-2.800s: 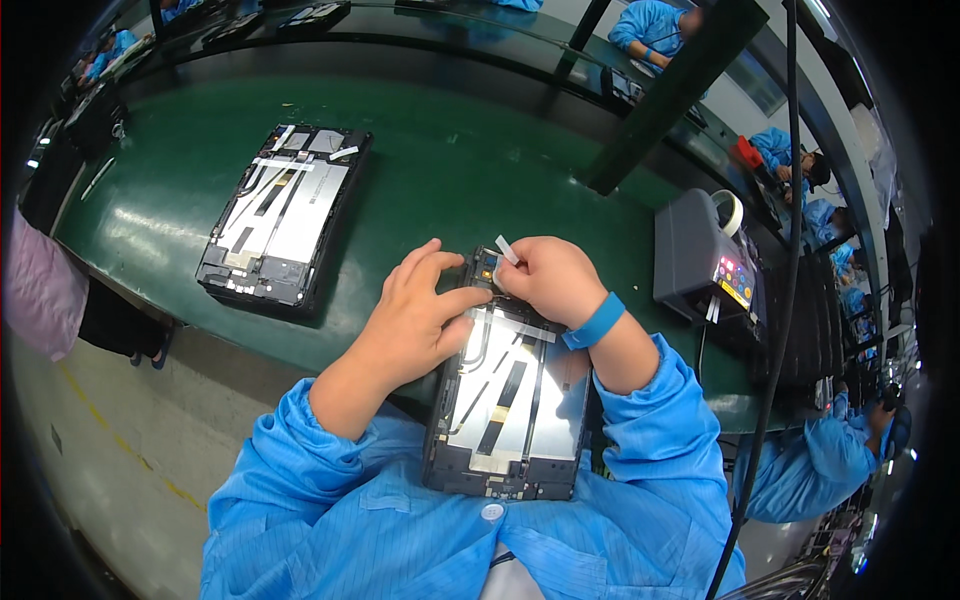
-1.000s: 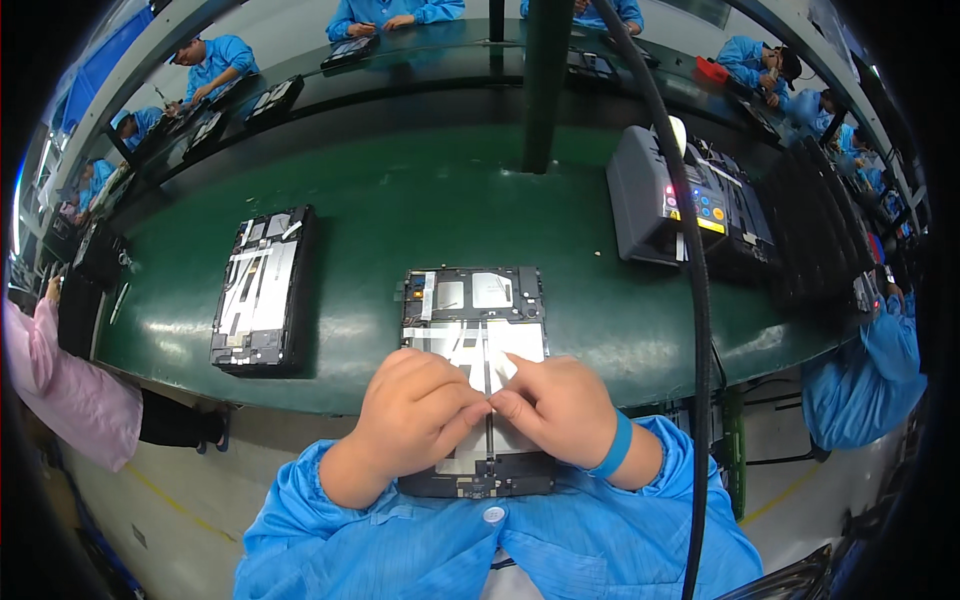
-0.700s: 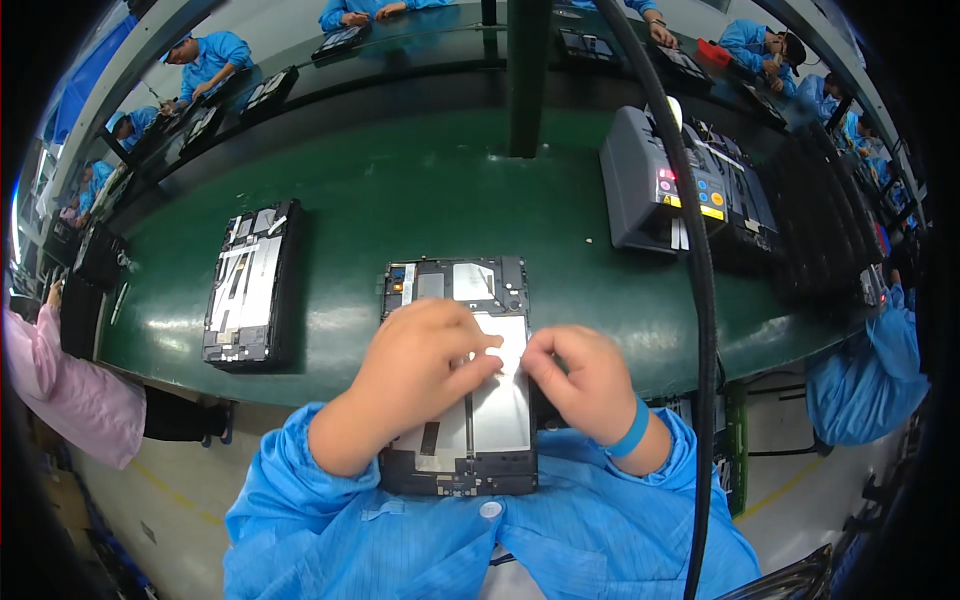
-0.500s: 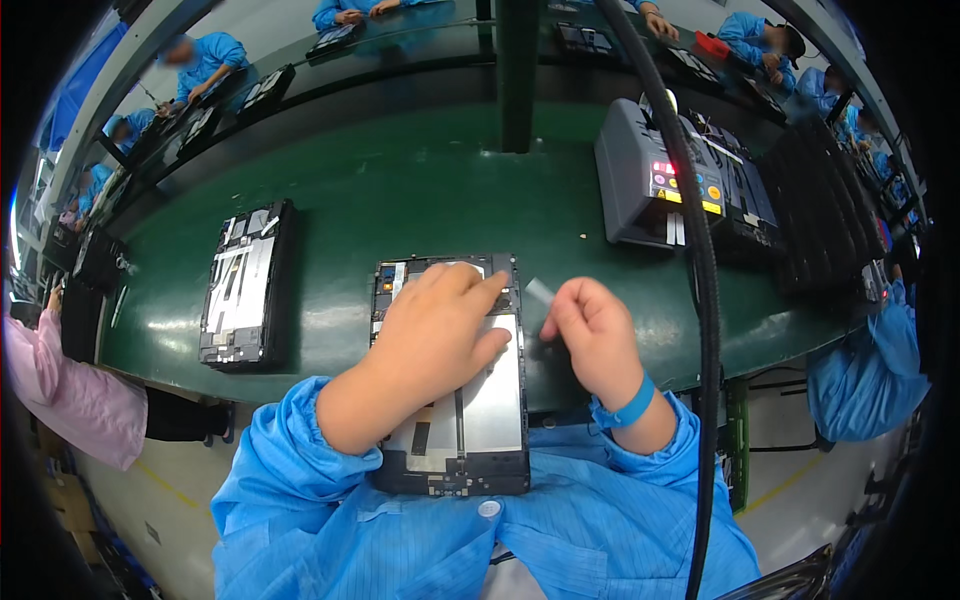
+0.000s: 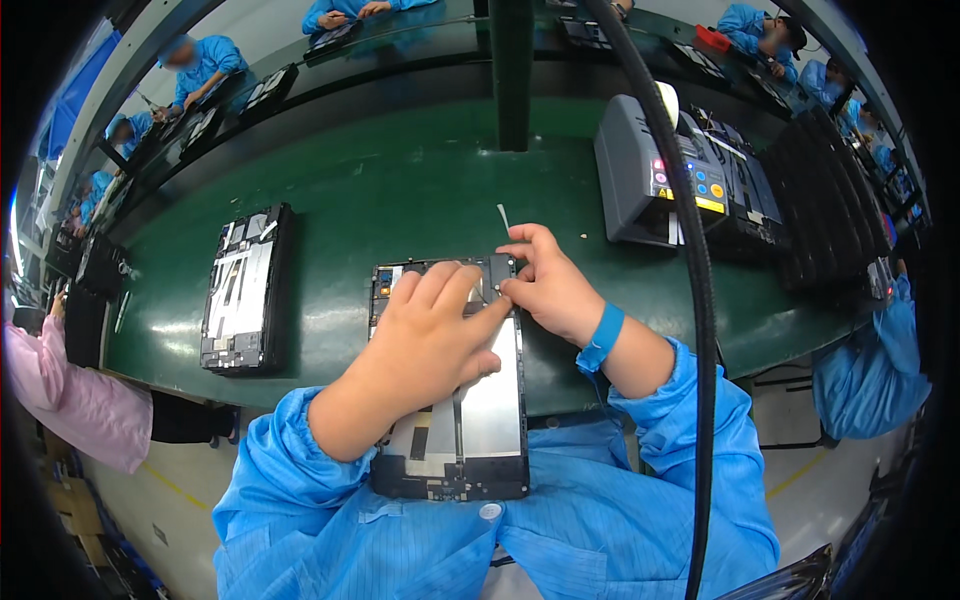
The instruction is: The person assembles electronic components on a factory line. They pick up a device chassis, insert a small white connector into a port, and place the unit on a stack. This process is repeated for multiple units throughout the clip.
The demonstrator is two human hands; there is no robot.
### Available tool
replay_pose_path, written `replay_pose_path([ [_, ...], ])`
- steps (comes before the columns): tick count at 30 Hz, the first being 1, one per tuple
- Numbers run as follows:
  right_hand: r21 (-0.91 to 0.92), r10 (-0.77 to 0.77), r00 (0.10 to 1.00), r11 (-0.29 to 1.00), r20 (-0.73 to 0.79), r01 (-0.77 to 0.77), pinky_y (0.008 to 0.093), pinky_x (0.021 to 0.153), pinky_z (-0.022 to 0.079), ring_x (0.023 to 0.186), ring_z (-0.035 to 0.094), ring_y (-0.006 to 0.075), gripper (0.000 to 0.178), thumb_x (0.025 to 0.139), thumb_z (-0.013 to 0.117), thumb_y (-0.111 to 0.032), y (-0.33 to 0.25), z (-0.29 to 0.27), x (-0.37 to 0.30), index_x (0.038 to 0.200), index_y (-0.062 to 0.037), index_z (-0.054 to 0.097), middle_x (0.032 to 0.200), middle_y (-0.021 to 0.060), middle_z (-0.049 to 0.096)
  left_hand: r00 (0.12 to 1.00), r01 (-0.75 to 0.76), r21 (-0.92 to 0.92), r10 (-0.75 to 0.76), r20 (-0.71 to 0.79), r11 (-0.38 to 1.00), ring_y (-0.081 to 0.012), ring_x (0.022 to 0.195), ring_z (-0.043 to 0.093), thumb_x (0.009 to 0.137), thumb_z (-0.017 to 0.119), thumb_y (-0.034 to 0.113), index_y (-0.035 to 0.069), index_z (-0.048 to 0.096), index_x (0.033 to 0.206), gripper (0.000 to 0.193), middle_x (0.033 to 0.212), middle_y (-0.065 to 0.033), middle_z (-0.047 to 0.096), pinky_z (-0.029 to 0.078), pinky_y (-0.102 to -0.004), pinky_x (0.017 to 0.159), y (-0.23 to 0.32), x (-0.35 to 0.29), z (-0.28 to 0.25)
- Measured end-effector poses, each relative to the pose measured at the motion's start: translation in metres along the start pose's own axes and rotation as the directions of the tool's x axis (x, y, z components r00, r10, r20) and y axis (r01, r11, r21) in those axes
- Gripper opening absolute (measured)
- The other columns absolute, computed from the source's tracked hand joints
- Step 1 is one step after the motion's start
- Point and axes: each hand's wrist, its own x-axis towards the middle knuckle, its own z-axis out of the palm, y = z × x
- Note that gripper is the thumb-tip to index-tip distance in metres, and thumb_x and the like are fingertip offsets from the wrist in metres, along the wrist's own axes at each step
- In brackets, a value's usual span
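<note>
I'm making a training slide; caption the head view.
Bare left hand across an opened, flat black-and-silver device, bare right hand at its far right corner, at a green table.

A green-topped workbench (image 5: 400, 200) curves across the middle, glossy with reflected light at left. A dark green post (image 5: 513, 80) rises at top centre before a pale wall (image 5: 265, 25). Lower left, a yellow line (image 5: 180, 487) crosses the light grey floor (image 5: 205, 540); a grey metal beam (image 5: 128, 72) slants upper left.
</note>
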Motion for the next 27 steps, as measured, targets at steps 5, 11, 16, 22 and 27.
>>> replay_pose_path([
  [5, 0.222, 0.071, 0.997, 0.972, 0.02, -0.074, 0.0268, 0.076, 0.05, 0.086, 0.058, 0.0135, 0.064, 0.079, 0.061, 0.004, -0.001, -0.004, -0.001, 0.133, -0.0004, 0.026, 0.128, 0.0156, 0.046, 0.999, -0.023, -0.086, 0.025, 0.03, 0.996, -0.0291, 0.112, 0.046, 0.061, 0.077, 0.035, 0.018, 0.065, 0.109, 0.052, 0.111, -0.0104, 0.051, 0.038, -0.0425, 0.086, -0.007, 0.0, 0.006],
  [11, 0.24, 0.058, 0.996, 0.968, 0.075, -0.074, 0.0264, 0.079, 0.049, 0.088, 0.057, 0.013, 0.066, 0.079, 0.062, 0.004, -0.002, -0.008, -0.001, 0.134, -0.0001, 0.026, 0.128, 0.014, 0.046, 0.999, 0.028, -0.069, -0.025, 0.034, 0.997, -0.0292, 0.113, 0.045, 0.062, 0.077, 0.034, 0.02, 0.065, 0.109, 0.05, 0.109, -0.0091, 0.051, 0.038, -0.0434, 0.087, -0.011, -0.005, 0.006],
  [16, 0.186, 0.05, 0.996, 0.98, 0.079, -0.064, 0.0258, 0.076, 0.048, 0.084, 0.055, 0.0122, 0.069, 0.075, 0.064, 0.003, -0.004, -0.007, -0.001, 0.133, 0.0006, 0.027, 0.126, 0.0133, 0.046, 0.996, 0.078, -0.101, -0.074, 0.044, 0.992, -0.0308, 0.115, 0.045, 0.064, 0.076, 0.032, 0.02, 0.066, 0.11, 0.048, 0.111, -0.0099, 0.052, 0.037, -0.0452, 0.091, -0.016, -0.008, 0.007],
  [22, -0.043, 0.069, 0.997, 0.997, -0.019, -0.07, 0.0253, 0.072, 0.048, 0.079, 0.054, 0.0119, 0.073, 0.071, 0.068, -0.003, -0.006, 0.001, 0.003, 0.132, 0.0002, 0.029, 0.124, 0.0139, 0.047, 0.993, 0.105, -0.113, -0.098, 0.067, 0.988, -0.0357, 0.119, 0.044, 0.066, 0.075, 0.032, 0.019, 0.065, 0.109, 0.046, 0.117, -0.0106, 0.05, 0.037, -0.0501, 0.095, -0.024, -0.01, 0.007],
  [27, -0.246, -0.116, 0.993, 0.964, -0.039, 0.103, 0.0242, 0.069, 0.046, 0.076, 0.052, 0.0104, 0.041, 0.075, 0.069, -0.006, -0.017, -0.013, -0.002, 0.112, -0.003, 0.051, 0.112, 0.0093, 0.053, 0.991, 0.131, -0.149, -0.125, 0.047, 0.98, -0.0374, 0.121, 0.043, 0.068, 0.074, 0.027, 0.018, 0.066, 0.106, 0.04, 0.117, -0.0116, 0.05, 0.037, -0.0524, 0.095, -0.023, -0.009, 0.007],
])
